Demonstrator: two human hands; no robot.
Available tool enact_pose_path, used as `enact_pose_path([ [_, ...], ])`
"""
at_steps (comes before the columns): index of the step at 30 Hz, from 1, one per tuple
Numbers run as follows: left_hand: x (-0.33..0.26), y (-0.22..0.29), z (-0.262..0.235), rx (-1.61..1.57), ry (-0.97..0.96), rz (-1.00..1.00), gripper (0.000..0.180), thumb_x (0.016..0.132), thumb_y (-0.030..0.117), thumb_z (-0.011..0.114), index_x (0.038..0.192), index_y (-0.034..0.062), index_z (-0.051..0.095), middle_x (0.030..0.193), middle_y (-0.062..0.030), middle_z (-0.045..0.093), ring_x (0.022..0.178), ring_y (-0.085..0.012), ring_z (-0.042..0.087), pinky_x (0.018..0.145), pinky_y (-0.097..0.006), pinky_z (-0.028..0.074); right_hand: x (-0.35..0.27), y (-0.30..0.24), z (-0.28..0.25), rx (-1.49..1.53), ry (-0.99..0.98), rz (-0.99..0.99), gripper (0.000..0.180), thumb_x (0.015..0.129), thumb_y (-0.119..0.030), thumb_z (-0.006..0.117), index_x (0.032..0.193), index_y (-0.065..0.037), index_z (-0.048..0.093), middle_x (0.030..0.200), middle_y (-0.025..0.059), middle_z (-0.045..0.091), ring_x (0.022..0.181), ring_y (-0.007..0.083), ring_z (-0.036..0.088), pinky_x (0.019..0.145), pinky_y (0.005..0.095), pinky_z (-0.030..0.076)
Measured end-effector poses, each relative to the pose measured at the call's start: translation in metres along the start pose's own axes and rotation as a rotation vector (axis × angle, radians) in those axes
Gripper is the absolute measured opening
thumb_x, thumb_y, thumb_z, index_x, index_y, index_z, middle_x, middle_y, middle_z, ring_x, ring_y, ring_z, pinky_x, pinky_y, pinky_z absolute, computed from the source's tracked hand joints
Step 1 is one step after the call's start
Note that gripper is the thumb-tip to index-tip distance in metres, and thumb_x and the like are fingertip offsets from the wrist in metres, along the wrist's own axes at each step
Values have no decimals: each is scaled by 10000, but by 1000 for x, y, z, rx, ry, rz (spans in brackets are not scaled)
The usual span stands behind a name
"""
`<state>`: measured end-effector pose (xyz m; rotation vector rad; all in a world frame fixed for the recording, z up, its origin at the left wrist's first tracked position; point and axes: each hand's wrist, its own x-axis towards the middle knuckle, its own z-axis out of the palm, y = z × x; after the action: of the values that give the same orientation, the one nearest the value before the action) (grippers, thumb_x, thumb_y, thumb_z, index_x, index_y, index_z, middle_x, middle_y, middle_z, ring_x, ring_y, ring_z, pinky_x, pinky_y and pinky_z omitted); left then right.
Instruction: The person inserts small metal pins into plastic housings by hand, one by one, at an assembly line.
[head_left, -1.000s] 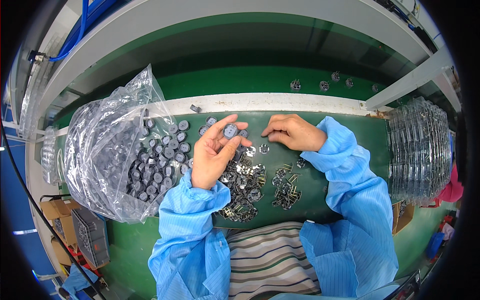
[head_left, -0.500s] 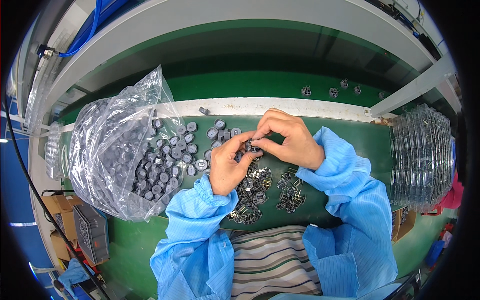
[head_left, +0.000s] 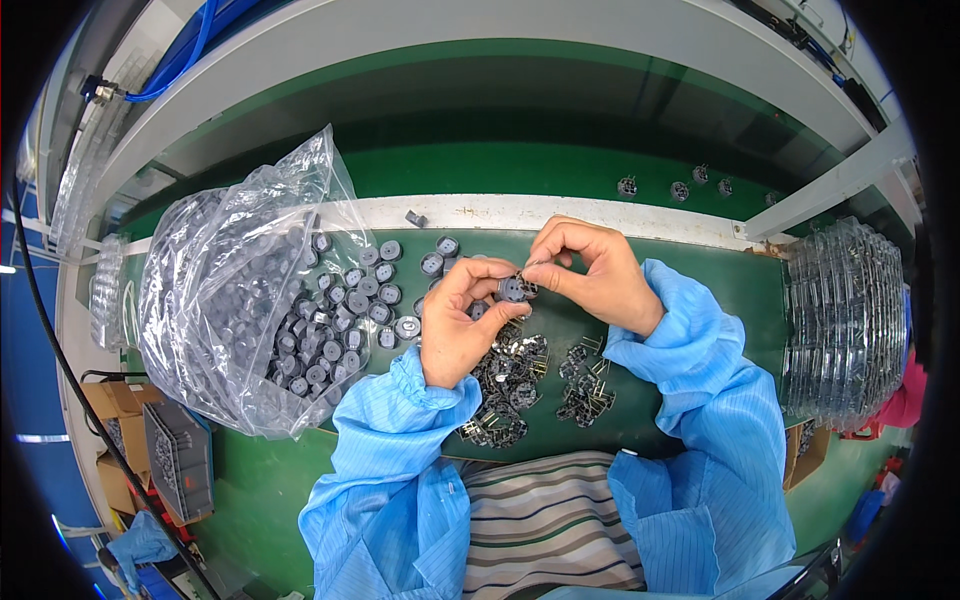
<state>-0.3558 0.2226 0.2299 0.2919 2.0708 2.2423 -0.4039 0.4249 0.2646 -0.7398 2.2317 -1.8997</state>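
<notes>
A small round dark grey part [head_left: 514, 290] is held between the thumb and fingers of my left hand [head_left: 462, 320], its flat face turned up. At its upper edge, the thumb and forefinger of my right hand [head_left: 598, 278] are pinched together; what lies between them is too small to make out. Below my hands sits a heap of small black parts with brass-coloured pins [head_left: 510, 375]. A smaller cluster of similar pinned parts [head_left: 583, 385] lies to its right. Several loose grey round caps [head_left: 432, 264] are just beyond my left hand.
On the left, a clear plastic bag [head_left: 230, 310] spills many grey round caps [head_left: 345, 320] onto the green table [head_left: 715, 290]. Stacked clear plastic trays [head_left: 845, 315] stand at the right. Several pinned assemblies [head_left: 680, 190] sit beyond the white ledge [head_left: 640, 222], which carries one grey piece [head_left: 416, 218].
My right fingers have drawn slightly back to the right, to the upper edge of the held part. The part is turned so that its round grey face shows. My left hand keeps its hold.
</notes>
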Motion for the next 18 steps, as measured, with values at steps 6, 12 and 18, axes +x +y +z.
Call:
enact_pose_path([
  [6,1,2,0,-43,0,73,385,788,-149,754,1117,-17,603,1158,-103,641,986,-178,710,771,-265,562,2,3,9,-229,60,-344,157,763,-41,826,821,-24,681,816,63,653,798,223,605,691,351,477],
  [12,1,0,7,156,108,251,330,779,-143,758,1060,-19,639,1108,-118,631,941,-163,693,754,-265,577,-1,0,12,-372,88,-440,209,735,-19,813,828,-27,626,811,95,612,786,270,591,655,370,482],
  [18,1,5,6,341,110,419,329,781,-145,753,1063,-16,644,1121,-145,624,900,-158,684,704,-250,589,-8,-2,22,-123,112,-105,202,784,40,799,922,-3,658,846,84,640,807,178,615,682,316,504],
])
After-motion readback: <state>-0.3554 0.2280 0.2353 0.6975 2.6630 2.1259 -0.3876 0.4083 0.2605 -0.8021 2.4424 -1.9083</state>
